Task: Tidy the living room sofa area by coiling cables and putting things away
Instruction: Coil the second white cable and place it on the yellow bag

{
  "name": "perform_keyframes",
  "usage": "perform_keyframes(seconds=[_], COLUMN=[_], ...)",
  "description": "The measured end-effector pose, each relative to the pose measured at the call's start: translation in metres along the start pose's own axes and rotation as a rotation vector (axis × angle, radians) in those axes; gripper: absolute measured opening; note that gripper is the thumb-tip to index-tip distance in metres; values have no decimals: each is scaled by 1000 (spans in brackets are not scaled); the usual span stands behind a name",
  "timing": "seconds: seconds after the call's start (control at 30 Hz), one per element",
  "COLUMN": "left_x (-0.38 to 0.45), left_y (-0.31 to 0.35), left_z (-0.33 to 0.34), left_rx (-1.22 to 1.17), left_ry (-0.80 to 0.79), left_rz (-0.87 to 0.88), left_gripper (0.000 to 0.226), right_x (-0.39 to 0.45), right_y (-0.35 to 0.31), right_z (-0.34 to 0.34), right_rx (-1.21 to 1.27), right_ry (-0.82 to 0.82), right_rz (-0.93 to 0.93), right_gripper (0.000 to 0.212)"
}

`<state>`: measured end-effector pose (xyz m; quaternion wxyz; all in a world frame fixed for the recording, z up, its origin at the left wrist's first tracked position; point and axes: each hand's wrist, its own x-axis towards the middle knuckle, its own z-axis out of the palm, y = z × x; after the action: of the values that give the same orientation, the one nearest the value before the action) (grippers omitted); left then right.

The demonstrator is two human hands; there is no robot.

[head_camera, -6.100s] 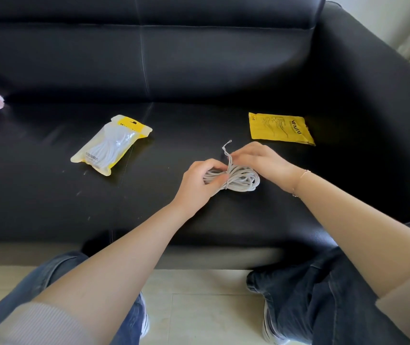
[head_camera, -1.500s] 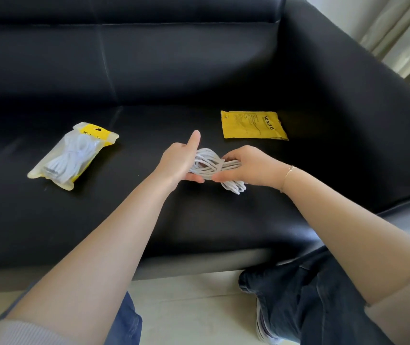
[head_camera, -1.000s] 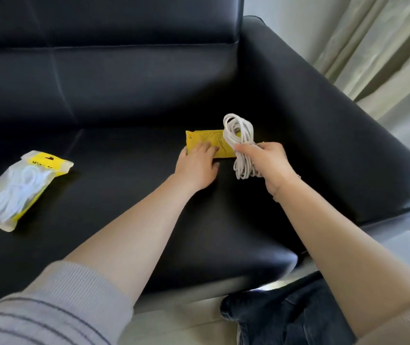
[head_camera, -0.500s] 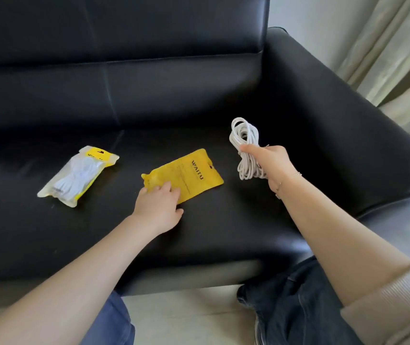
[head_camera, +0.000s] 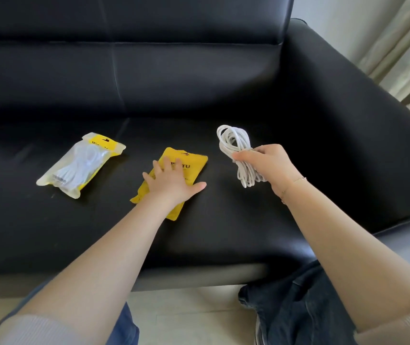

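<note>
My right hand [head_camera: 271, 165] grips a coiled white cable [head_camera: 236, 148] around its middle and holds it upright above the black sofa seat [head_camera: 223, 232]. An empty flat yellow pouch [head_camera: 194, 163] lies on the seat in the middle. My left hand [head_camera: 171, 183] lies flat on the pouch with its fingers spread and straight, covering its centre. To the left lies a second pouch [head_camera: 79, 165], clear-fronted with a yellow header, with a white cable inside.
The sofa's backrest [head_camera: 149, 58] rises behind the seat and its right armrest [head_camera: 348, 100] slopes down past my right hand. Pale curtains [head_camera: 403, 33] hang at the far right. My knees in jeans and a light floor [head_camera: 186, 319] show below the seat's front edge.
My left hand has dragged the yellow pouch from the back right of the seat to the middle and now lies flat on top of it. My right hand keeps the coiled cable raised.
</note>
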<state>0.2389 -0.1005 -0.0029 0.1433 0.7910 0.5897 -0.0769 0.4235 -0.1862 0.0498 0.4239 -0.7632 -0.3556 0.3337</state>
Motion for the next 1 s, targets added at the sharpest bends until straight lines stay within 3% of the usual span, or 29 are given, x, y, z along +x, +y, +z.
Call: perform_keyframes(seconds=[0.17,0.3,0.43,0.6,0.77,1.0], left_x=[-9,-17,-13,-6,-4,-10], left_y=[-24,-28,-16,-2,5,-8], left_z=[-19,-13,-1,10,9,9], left_rx=[3,-84,-197,-112,-42,-74], left_ry=[-252,-153,83,129,138,229], left_rz=[254,247,227,188,176,292], left_gripper=[88,67,82,114,116,111], right_x=[14,12,3,-3,-4,5], right_y=[-4,-2,4,4,6,6], right_z=[3,13,16,14,10,3], right_rx=[-95,-232,-351,-422,-450,-403], right_ry=[14,14,-28,-27,-37,-56], right_rz=[-52,-86,-76,-76,-80,-40], right_gripper=[36,38,34,39,38,54])
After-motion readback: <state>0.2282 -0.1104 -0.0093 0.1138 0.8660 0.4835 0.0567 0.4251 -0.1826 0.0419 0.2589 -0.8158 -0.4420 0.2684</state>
